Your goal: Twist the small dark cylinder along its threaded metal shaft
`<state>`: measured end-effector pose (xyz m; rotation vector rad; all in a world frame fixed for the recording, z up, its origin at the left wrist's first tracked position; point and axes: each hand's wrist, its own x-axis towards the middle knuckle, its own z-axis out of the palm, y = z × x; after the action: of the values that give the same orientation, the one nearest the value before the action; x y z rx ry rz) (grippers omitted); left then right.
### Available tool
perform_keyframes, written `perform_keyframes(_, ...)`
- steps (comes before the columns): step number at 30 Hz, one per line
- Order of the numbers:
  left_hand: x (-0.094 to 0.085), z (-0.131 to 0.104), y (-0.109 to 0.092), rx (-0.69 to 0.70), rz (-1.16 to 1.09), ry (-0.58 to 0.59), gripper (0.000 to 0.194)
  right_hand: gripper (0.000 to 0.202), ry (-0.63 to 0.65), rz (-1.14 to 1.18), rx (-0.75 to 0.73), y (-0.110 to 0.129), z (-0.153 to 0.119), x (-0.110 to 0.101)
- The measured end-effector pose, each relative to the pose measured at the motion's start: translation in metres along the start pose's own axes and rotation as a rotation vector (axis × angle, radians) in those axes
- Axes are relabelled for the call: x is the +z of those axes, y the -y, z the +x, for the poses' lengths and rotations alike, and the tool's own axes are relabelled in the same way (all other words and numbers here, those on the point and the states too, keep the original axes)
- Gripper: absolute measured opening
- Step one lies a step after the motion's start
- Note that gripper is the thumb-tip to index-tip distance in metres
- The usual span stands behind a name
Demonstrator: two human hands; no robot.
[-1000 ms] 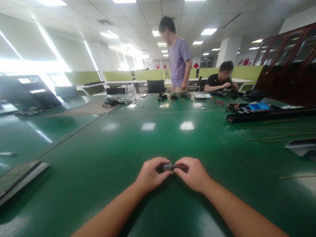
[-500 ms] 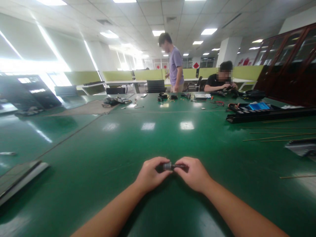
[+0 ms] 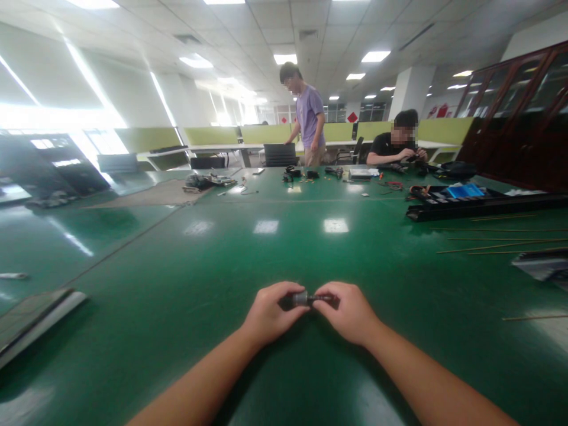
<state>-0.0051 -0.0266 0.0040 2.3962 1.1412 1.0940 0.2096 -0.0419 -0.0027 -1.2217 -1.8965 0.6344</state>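
Low in the middle of the head view, my left hand (image 3: 270, 310) pinches a short grey metal cylinder (image 3: 300, 298) between thumb and fingers. Facing it, my right hand (image 3: 352, 310) grips a thin dark rod-like piece (image 3: 320, 297), which lines up with the cylinder's right end. The two pieces meet or nearly meet between my fingertips; the exact joint is too small to tell. Both hands are over the green table (image 3: 284, 254). My fingers partly hide both pieces.
A flat panel (image 3: 35, 322) lies at the left. Thin rods (image 3: 501, 239) and a long black tray (image 3: 488, 207) are at the right. Electronic parts (image 3: 206, 181) lie along the far side. One person (image 3: 310, 121) stands beyond the table; another (image 3: 393, 148) sits at the far right.
My hands and the pieces in them look unchanged. The standing person has shifted slightly left, with one arm now reaching down to a chair back.
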Motion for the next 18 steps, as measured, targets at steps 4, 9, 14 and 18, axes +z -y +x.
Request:
perform_keyframes(4,-0.0004,0.0004,-0.0007,0.004,-0.003,-0.006,0.026,0.010,0.009,0.044,0.029,-0.0001,0.0008,0.0004)
perform_keyframes(9,-0.0010,0.0005,-0.0007,0.001,-0.001,-0.010,0.024,0.009,-0.008,0.031,0.020,0.0002,0.0008,-0.0006)
perform_keyframes(14,-0.0011,0.0009,0.0002,-0.002,0.001,-0.012,0.025,0.010,-0.009,0.012,0.016,-0.0004,0.0009,-0.0023)
perform_keyframes(18,-0.0015,0.0007,0.0009,-0.011,0.000,-0.018,0.026,0.010,-0.021,-0.003,0.009,0.0016,0.0011,-0.0030)
